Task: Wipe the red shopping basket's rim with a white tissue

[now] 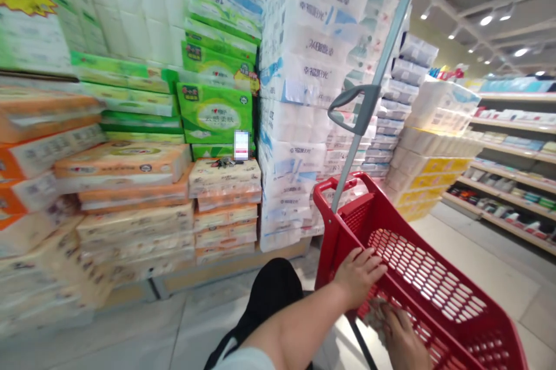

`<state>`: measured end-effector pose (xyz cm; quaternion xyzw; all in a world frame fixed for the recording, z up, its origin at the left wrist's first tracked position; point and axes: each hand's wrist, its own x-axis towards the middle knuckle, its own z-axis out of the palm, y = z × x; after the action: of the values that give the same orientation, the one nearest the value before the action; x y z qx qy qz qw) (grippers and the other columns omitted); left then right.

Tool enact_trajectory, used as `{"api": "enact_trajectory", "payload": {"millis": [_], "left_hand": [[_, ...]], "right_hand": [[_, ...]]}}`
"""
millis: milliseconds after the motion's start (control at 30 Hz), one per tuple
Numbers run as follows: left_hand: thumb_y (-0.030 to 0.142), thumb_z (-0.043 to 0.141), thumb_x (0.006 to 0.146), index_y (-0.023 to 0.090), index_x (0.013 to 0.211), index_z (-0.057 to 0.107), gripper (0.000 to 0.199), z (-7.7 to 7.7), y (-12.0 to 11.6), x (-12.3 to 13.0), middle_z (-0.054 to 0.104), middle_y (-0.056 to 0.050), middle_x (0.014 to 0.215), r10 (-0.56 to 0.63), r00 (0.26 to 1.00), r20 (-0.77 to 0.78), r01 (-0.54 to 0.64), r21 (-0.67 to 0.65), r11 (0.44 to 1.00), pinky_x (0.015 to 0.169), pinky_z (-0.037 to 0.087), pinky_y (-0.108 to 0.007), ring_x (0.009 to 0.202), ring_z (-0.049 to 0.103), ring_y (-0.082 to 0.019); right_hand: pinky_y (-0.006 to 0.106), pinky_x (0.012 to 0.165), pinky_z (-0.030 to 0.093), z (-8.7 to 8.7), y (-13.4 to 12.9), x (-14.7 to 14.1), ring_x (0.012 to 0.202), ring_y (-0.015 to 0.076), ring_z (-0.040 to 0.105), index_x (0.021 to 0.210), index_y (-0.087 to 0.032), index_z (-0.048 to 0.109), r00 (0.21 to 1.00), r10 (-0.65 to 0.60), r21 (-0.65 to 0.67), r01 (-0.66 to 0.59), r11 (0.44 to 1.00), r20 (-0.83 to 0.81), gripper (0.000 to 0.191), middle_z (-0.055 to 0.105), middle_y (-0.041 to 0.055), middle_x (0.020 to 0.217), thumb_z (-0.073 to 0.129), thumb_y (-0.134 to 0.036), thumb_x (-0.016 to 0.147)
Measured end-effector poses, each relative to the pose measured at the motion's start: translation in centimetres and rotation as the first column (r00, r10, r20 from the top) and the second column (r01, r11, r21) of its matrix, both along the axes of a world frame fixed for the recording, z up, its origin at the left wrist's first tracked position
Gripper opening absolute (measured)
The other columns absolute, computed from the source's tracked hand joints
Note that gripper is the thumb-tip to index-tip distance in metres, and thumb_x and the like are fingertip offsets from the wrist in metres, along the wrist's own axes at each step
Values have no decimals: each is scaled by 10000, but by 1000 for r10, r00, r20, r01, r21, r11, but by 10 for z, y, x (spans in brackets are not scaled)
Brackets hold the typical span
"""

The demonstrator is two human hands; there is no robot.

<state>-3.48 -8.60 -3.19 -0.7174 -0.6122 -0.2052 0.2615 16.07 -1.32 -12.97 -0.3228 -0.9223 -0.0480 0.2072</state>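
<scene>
A red plastic shopping basket (434, 260) with slotted sides and a long grey pull handle (369, 92) stands at the lower right. My left hand (359, 277) rests over the basket's near rim, its fingers curled round the edge. Lower and to the right, my right hand (406, 335) is closed on a crumpled greyish cloth (379, 317), pressed against the outer side of the basket. The inside of the basket shows only in part.
Stacked green tissue packs (216, 112), orange packs (125, 161) and tall white paper bundles (299, 98) line the left and middle. Keys (223, 162) and a lit phone (241, 145) are on one stack. Store shelves (516, 153) stand far right, beyond tiled floor.
</scene>
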Motion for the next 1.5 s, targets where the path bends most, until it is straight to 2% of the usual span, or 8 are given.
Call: {"api": "enact_trajectory", "payload": {"millis": [100,400,567,900,1067,1233,1400,1500], "left_hand": [[302,394,910,249,1369,425,464,-5,0,3,402,-2,1465,15,1000,25,-15,-16,1000,1154,131,-395,1420,184,-218],[294,379,907,208,1386,408,487,-13,7,9,405,-39,1457,6,994,112,-1,-47,999,1168,110,-438,1434,137,-233],[299,418,884,196,1384,408,511,-15,10,11,430,-58,1433,5,990,138,3,-59,998,1169,117,-458,1429,145,-240],[245,420,869,206,1395,395,528,-18,13,6,452,-52,1417,-7,987,159,13,-38,999,1169,126,-451,1422,176,-232],[186,399,865,211,1387,405,522,-17,16,3,488,-25,1395,-21,985,171,21,-3,1000,1165,150,-453,1420,188,-215],[157,401,864,204,1371,439,511,-10,21,3,513,-48,1378,-32,979,200,32,5,999,1162,162,-463,1400,253,-228],[131,402,847,208,1353,471,516,-8,26,2,522,-59,1371,-43,977,209,40,17,999,1162,167,-464,1381,300,-242],[134,387,854,194,1343,480,502,-9,25,3,522,-63,1369,-37,979,201,34,19,999,1159,162,-469,1379,304,-254]], "right_hand": [[231,441,427,-2,-6,1,612,156,642,1131,-274,635,995,-74,-24,76,997,68,387,640,81,1100,376,-159,869],[233,416,346,-1,-8,0,503,119,570,1083,-244,683,982,-154,152,137,979,105,307,667,73,1001,451,-214,883],[204,456,355,-11,-3,3,545,102,586,1116,-271,673,993,-103,122,95,988,60,310,666,65,1024,454,-254,898],[206,421,354,-12,-11,7,548,111,597,1144,-309,650,970,-180,-23,186,982,161,322,632,74,1085,461,-242,892],[246,497,406,7,-19,4,609,150,617,1131,-224,658,967,-223,-52,231,972,124,334,630,138,1090,407,-208,912],[210,611,420,36,-26,0,728,144,620,1184,-206,609,962,-238,-132,256,958,136,340,621,88,1070,362,-254,956],[214,605,405,34,-21,2,667,119,598,1164,-238,610,929,-286,-200,335,921,236,299,628,91,1084,406,-271,947],[222,620,392,31,-20,2,721,139,602,1176,-248,605,947,-283,-153,305,940,151,321,630,92,1081,363,-284,966]]}}
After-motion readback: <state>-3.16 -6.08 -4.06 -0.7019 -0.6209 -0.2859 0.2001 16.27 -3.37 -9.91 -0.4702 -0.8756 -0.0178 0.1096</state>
